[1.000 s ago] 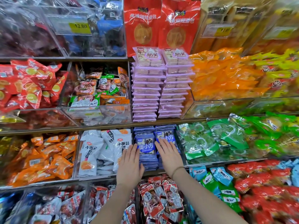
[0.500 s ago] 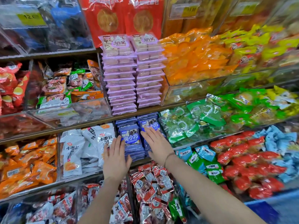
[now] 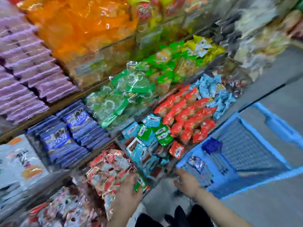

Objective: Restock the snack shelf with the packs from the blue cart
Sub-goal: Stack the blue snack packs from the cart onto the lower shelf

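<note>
Motion blur smears everything; two tall stacks of lilac packs (image 3: 27, 66) fill the upper left; just to their right lies a heap of glossy orange bags (image 3: 78, 28); below those sit translucent green packs (image 3: 124, 94), with yellow and bright green packs (image 3: 185, 58) further right; lower down, red packs (image 3: 185, 112) lie in rows, pale blue packs (image 3: 216, 92) just beside them; small teal and green packs (image 3: 147, 130) crowd to the left of the red ones; red-and-white wrappers (image 3: 109, 167) pile near the bottom; white bags (image 3: 18, 163) sit at the left edge; grey floor (image 3: 270, 202) spreads to the right.

Left hand (image 3: 129, 190), right hand (image 3: 187, 182) — blurred, grip unreadable.
</note>
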